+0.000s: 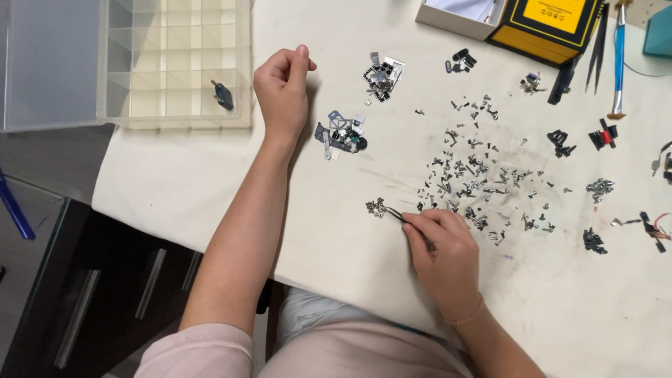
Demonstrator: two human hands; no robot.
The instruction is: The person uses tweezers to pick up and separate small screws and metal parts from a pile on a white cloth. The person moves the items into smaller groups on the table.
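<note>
My right hand (444,252) pinches thin metal tweezers (397,215) whose tips touch a small cluster of silver screws (376,207) on the white table cover (336,266). Many tiny screws (476,178) lie scattered just right of the tweezers. My left hand (282,87) rests on the cover as a loose fist with nothing in it, beside a clear compartment box (178,63) that holds one dark blue part (222,95). A pile of small grey and blue parts (341,133) lies just right of the left wrist.
Another parts pile (383,73) sits further back. A yellow and black box (546,21), black tweezers (598,45) and a blue-handled tool (619,59) lie at the back right. Small black and red parts (603,134) dot the right side. Dark drawers (91,294) stand below the table's left edge.
</note>
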